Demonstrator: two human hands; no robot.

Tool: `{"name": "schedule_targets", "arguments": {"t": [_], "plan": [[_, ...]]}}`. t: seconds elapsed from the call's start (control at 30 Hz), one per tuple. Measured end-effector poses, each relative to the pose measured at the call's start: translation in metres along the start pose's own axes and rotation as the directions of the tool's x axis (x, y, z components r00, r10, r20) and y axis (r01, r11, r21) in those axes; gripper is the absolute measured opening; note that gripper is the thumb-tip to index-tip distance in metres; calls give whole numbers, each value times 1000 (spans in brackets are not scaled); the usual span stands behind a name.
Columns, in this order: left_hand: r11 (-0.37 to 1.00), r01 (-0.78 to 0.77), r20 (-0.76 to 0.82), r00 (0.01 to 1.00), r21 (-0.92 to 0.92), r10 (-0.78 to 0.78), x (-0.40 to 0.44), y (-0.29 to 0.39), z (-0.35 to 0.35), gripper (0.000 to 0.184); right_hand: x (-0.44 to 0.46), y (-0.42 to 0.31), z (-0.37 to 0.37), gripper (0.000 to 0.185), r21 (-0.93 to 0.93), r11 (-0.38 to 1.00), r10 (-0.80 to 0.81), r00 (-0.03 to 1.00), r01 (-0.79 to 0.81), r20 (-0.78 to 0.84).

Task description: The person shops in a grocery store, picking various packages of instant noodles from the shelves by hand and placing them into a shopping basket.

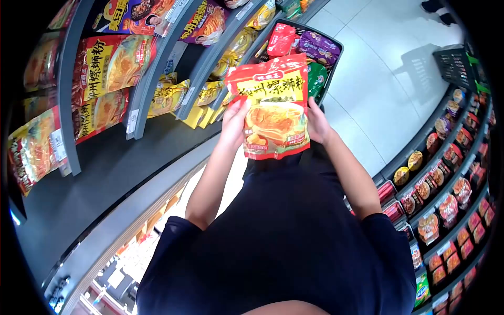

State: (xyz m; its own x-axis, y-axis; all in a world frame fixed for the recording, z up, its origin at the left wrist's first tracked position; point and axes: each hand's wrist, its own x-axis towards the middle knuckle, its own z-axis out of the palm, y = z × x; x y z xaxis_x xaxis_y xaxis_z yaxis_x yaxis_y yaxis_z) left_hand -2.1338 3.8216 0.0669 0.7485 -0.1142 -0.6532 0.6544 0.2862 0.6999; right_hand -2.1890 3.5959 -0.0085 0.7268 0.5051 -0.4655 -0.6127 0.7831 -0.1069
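A red and yellow noodle packet [275, 113] with a picture of food on its front is held upright before my chest. My left hand [235, 122] grips its left edge, thumb on the front. On the right edge is my right hand [317, 122], its fingers partly hidden behind the packet. Just beyond stands a black basket [341, 52], partly covered by the packet. Inside it lie a red packet [282, 39], a purple packet [319, 48] and a green packet [316, 79].
Grey shelves [152, 79] on the left carry red and yellow noodle packets [116, 63]. Curved shelves [428, 176] on the right hold cups and packets. Another black basket [454, 65] stands on the tiled floor [362, 79]. A person's foot [431, 6] shows at the top right.
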Motion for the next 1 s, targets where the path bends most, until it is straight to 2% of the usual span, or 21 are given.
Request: {"name": "schedule_targets", "arguments": {"t": [0.07, 0.17, 0.2, 0.3, 0.37, 0.43, 0.47, 0.5, 0.57, 0.67, 0.7, 0.73, 0.83, 0.9, 1.0], "plan": [[1000, 10, 11, 1000, 11, -10, 1, 5, 25, 28, -12, -9, -5, 64, 9, 1000, -9, 1000, 9, 24], [999, -5, -1, 1000, 44, 5, 4, 1, 44, 28, -23, -32, -6, 56, -242, 970, 19, 1000, -20, -8], [999, -22, 7, 1000, 44, 22, 4, 1, 48, 28, -25, -39, -4, 54, -213, 976, 28, 999, -35, -35], [985, -50, -101, 993, 164, 67, 8, -10, 37, 30, -26, -53, 2, 53, -325, 944, 25, 994, -57, -104], [995, -54, -163, 984, 87, 68, 7, -15, 25, 43, -24, -55, 16, 52, -338, 921, 146, 976, -193, -160], [993, 44, -188, 980, -109, -64, 2, -14, -5, 55, -5, -28, 17, 56, -466, 861, 208, 977, -204, -42], [971, 121, -130, 980, -204, -149, 3, -14, -32, 67, -1, -18, 31, 57, -503, 837, 233, 972, -216, -30], [952, 156, -116, 974, -264, -192, 1, -14, -60, 68, 4, -6, 44, 59, -541, 809, 265, 964, -232, -18], [945, 151, -143, 970, -291, -199, -23, -3, -79, 61, 18, 13, 55, 60, -583, 771, 332, 943, -256, 25], [992, 19, -253, 966, -129, -52, -46, 2, -92, 52, 29, 24, 56, 61, -614, 744, 394, 915, -262, 88], [995, -35, -349, 937, -94, 0, -52, -2, -90, 45, 31, 27, 54, 62, -637, 724, 412, 907, -266, 90], [990, -53, -327, 945, -129, 8, -51, -8, -95, 45, 30, 25, 57, 61, -648, 696, 437, 899, -308, 42], [951, -86, -289, 957, -296, -3, -37, -18, -110, 45, 44, 35, 55, 59, -614, 729, 403, 915, -303, 27], [935, -136, -267, 963, -327, 46, -26, -11, -124, 47, 50, 27, 83, 57, -622, 710, 419, 908, -330, -4], [931, -219, -312, 942, -293, 124, -34, 24, -124, 39, 76, 41, 93, 62, -643, 685, 399, 915, -342, -63]]}}
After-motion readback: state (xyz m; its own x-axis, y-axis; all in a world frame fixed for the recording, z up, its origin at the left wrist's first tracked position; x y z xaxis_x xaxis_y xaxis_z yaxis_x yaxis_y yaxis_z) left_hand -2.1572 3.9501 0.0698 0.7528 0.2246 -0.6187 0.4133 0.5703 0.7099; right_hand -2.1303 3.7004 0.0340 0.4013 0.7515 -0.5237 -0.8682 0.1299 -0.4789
